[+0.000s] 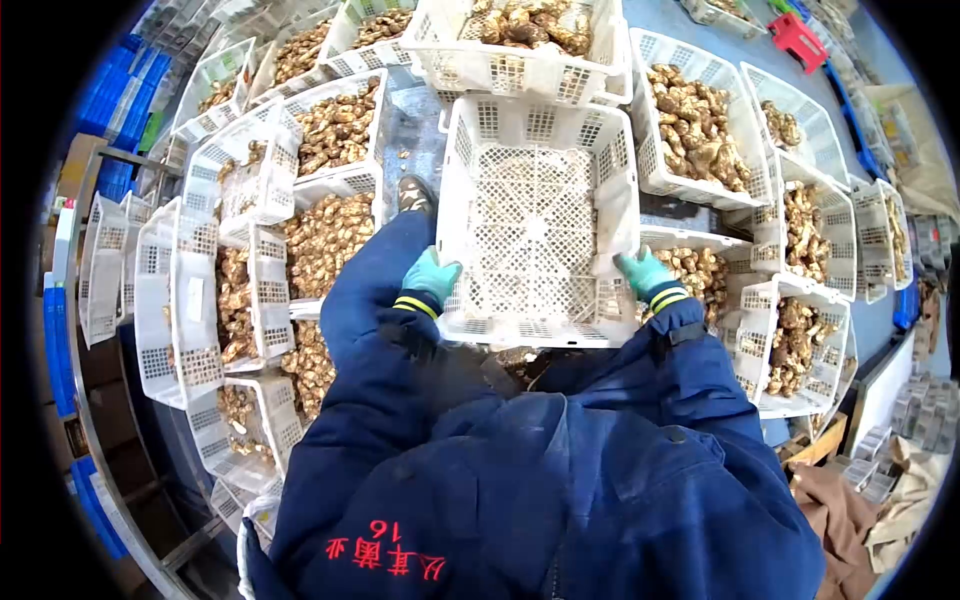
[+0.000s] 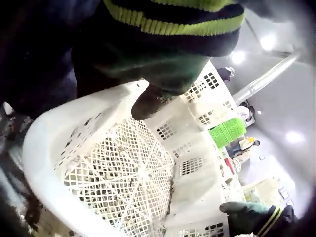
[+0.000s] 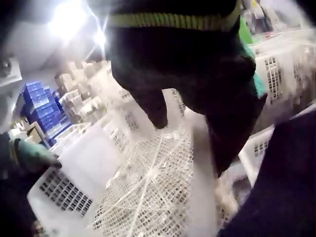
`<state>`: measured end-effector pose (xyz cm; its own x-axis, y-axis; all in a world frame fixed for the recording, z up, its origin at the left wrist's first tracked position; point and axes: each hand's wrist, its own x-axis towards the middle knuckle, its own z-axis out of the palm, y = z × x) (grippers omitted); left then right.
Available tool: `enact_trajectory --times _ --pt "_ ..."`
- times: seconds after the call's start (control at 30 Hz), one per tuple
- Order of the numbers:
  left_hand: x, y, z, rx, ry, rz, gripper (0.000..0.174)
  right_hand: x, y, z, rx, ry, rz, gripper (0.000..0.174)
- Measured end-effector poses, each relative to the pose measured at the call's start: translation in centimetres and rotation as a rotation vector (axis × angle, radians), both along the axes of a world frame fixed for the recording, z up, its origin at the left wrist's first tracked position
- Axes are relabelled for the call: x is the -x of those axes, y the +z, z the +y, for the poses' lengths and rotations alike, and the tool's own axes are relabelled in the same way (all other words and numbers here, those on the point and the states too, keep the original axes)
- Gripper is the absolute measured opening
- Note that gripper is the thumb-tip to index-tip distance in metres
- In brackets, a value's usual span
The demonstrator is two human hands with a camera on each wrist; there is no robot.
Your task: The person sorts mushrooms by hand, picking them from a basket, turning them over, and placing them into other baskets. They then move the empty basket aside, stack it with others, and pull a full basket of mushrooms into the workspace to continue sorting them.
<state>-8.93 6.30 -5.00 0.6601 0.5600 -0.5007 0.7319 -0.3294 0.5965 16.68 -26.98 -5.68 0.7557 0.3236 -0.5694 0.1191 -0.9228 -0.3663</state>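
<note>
Both gloved hands grip an empty white plastic crate point(image 1: 535, 228) by its opposite side walls, close to the person's body. The left hand point(image 1: 432, 275), in a teal glove with yellow-striped cuff, has its thumb over the left rim. On the right rim, the right hand point(image 1: 645, 272) holds on the same way. In the left wrist view the crate's lattice floor point(image 2: 123, 177) shows bits of dirt. That view also catches the right hand point(image 2: 244, 216) across the crate, while the right wrist view shows the left hand point(image 3: 34, 157) at the far wall.
White crates of brown-gold mushrooms stand on both sides, among them a left one point(image 1: 338, 130) and a right one point(image 1: 700, 130). Directly ahead, another mushroom crate point(image 1: 515, 75) sits close to the held crate's far end. A metal rack point(image 1: 130, 400) runs along the left; a red stool point(image 1: 797, 42) stands far right.
</note>
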Motion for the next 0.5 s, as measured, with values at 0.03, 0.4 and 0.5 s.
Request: enact_trajectory --times 0.03,0.4,0.5 --pt "0.2 0.5 -0.5 -0.101 -0.029 0.029 0.056 0.7 1.2 0.2 0.072 -0.04 0.028 0.084" --pt "2.2 14.0 -2.1 1.209 0.276 -0.449 0.038 -1.2 21.3 -7.3 -0.763 0.648 -0.612 0.039" --pt "5.8 17.1 -3.6 1.062 0.271 -0.504 0.033 2.9 29.0 -6.2 -1.149 0.033 0.189 0.051"
